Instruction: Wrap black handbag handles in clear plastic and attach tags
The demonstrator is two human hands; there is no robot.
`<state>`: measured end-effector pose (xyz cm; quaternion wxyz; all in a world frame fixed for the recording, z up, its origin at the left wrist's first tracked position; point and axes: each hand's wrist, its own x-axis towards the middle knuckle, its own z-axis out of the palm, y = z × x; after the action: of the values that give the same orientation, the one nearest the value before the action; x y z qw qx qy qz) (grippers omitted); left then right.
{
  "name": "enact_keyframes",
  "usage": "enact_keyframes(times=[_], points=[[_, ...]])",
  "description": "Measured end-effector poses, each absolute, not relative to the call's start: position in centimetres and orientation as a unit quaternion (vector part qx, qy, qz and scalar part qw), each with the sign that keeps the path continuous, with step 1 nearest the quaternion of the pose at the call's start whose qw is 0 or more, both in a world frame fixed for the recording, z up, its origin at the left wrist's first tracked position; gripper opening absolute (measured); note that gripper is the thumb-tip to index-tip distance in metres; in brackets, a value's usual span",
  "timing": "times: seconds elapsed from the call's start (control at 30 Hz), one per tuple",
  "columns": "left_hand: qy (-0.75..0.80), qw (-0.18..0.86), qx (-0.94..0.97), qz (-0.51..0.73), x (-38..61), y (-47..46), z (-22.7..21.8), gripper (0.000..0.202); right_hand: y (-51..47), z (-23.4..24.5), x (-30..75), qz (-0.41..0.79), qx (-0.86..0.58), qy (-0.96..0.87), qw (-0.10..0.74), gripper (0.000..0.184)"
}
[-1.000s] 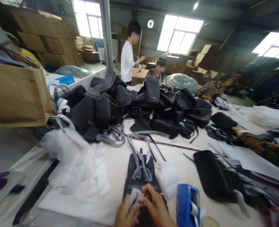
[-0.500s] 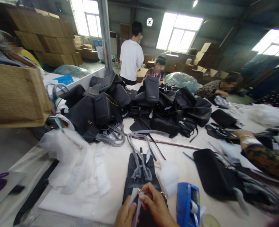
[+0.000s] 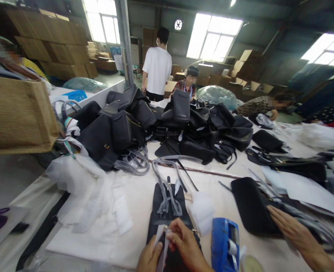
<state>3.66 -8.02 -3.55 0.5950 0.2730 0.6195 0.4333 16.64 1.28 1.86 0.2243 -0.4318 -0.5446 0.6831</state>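
Note:
A black leather bag point(image 3: 171, 194) lies in front of me, its handles point(image 3: 164, 189) wrapped in clear plastic. My left hand point(image 3: 149, 257) is closed on a thin white wrapping strip point(image 3: 159, 231) folded around what looks like a dark strap with a metal bit at its end. My right hand point(image 3: 186, 243) pinches the other edge of this white strip near the metal bit. Both hands are over the bag's lower part. White foam sheets point(image 3: 202, 213) lie right of the bag, and a blue tape dispenser point(image 3: 220, 241) stands beside my right hand.
Black bags point(image 3: 144, 113) are heaped across the table's far side. White tissue point(image 3: 90, 192) lies at left, below a woven tan bag point(image 3: 19, 113). At right, a co-worker's hand point(image 3: 294, 226) rests on another black bag point(image 3: 251, 204). More people work beyond.
My hands stay almost in place on the white strip. The co-worker's arm at right has come nearer, its hand now on the black bag. The standing person in white has turned away.

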Motion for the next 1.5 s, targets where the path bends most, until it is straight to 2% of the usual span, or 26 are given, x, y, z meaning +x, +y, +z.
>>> enact_keyframes(times=[0.23,0.33,0.57,0.7,0.8,0.97,1.07,1.17,1.27,1.37,1.5], points=[[0.592,0.624,0.225,0.458,3.3,-7.7,-2.6,0.075,1.5,1.6,16.1,0.678,-0.428,-0.551,0.233,0.009],[0.581,0.631,0.229,0.460,3.2,-7.5,-2.1,0.069,1.8,1.1,15.9,0.669,-0.430,-0.561,0.231,0.010],[0.594,0.604,0.290,0.445,2.7,-6.8,-0.4,0.061,1.9,-0.6,15.7,0.622,-0.457,-0.589,0.238,0.020],[0.597,0.601,0.303,0.436,2.8,-7.0,-0.3,0.067,1.7,-0.9,15.4,0.611,-0.489,-0.572,0.245,0.024],[0.590,0.612,0.287,0.441,3.4,-7.7,-1.3,0.075,1.9,-0.8,15.4,0.608,-0.495,-0.581,0.218,0.036],[0.624,0.566,0.311,0.441,4.5,-8.5,-3.2,0.076,2.2,-0.4,15.5,0.594,-0.491,-0.621,0.145,0.026],[0.634,0.557,0.299,0.445,4.7,-7.8,-3.0,0.070,2.2,-0.1,15.6,0.540,-0.503,-0.657,0.155,0.025],[0.607,0.595,0.235,0.471,4.3,-6.7,-2.0,0.066,2.2,0.3,16.0,0.508,-0.504,-0.675,0.180,0.027],[0.555,0.645,0.179,0.494,3.8,-5.9,-1.1,0.058,2.8,0.9,16.6,0.559,-0.484,-0.652,0.167,0.027],[0.526,0.673,0.158,0.495,3.5,-5.5,-1.0,0.050,4.1,1.8,17.3,0.633,-0.436,-0.630,0.114,0.026],[0.548,0.637,0.153,0.520,3.7,-5.0,-1.7,0.037,5.2,2.4,17.7,0.660,-0.400,-0.633,0.066,0.025]])
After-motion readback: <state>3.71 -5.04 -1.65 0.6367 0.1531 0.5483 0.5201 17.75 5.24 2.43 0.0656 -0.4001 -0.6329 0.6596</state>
